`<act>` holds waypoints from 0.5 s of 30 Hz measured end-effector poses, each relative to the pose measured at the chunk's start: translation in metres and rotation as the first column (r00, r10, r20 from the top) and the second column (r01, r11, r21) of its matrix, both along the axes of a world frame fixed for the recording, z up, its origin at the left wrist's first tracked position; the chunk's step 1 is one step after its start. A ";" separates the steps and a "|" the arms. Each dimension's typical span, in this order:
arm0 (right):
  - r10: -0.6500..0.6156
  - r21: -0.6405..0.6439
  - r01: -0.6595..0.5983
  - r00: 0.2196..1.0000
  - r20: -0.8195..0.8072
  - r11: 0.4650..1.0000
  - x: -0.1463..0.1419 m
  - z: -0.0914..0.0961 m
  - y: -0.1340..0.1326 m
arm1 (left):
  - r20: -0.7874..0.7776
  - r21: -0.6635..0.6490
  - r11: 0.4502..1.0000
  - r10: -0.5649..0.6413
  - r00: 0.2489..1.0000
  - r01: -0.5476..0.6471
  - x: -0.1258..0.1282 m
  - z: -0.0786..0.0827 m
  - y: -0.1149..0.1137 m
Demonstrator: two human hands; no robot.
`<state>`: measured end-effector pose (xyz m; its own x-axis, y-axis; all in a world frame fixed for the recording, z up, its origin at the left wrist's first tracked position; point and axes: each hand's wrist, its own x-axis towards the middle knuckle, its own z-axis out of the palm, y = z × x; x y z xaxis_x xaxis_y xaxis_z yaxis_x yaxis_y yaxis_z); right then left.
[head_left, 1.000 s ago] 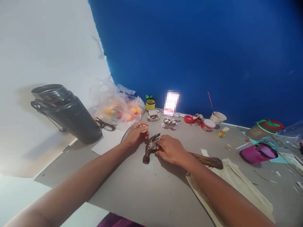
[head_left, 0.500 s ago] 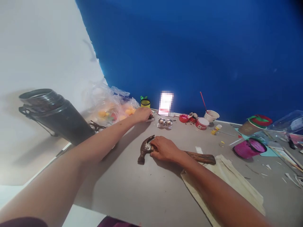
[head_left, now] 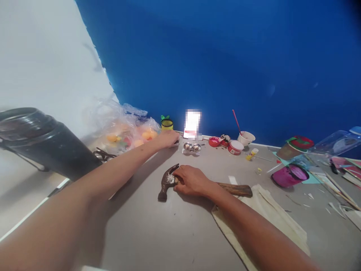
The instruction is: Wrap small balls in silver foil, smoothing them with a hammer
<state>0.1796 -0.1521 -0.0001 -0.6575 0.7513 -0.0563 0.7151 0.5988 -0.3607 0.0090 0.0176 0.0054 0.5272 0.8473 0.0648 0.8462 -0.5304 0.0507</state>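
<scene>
My right hand [head_left: 191, 181] is closed round the neck of a claw hammer [head_left: 166, 184], just behind its worn metal head. The hammer lies on the grey table, its wooden handle [head_left: 237, 189] passing under my right forearm. My left hand [head_left: 168, 139] reaches to the back of the table, fingers curled down over a small dark thing mostly hidden by them. Right of it, a pair of shiny silver balls [head_left: 192, 147] sits on a small white base. Behind stands a bright, blurred-out screen [head_left: 193, 123].
A dark flask [head_left: 53, 145] leans at left, near plastic bags [head_left: 124, 128] with orange things. A yellow pot [head_left: 167, 124], red-and-white tub [head_left: 235, 147], paper cup [head_left: 247, 138], glue stick [head_left: 252, 154] and purple pot [head_left: 290, 175] stand along the back. A cream cloth [head_left: 267, 222] lies at right.
The view has swung slightly right, so things appear shifted left. Both hands keep nearly the same places, the right on the hammer and the left at the back of the table.
</scene>
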 end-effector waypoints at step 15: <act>-0.022 -0.019 0.022 1.000 -0.018 1.000 0.000 -0.004 0.001 | 0.104 -0.018 1.000 0.022 0.994 -0.020 -0.013 0.018 -0.006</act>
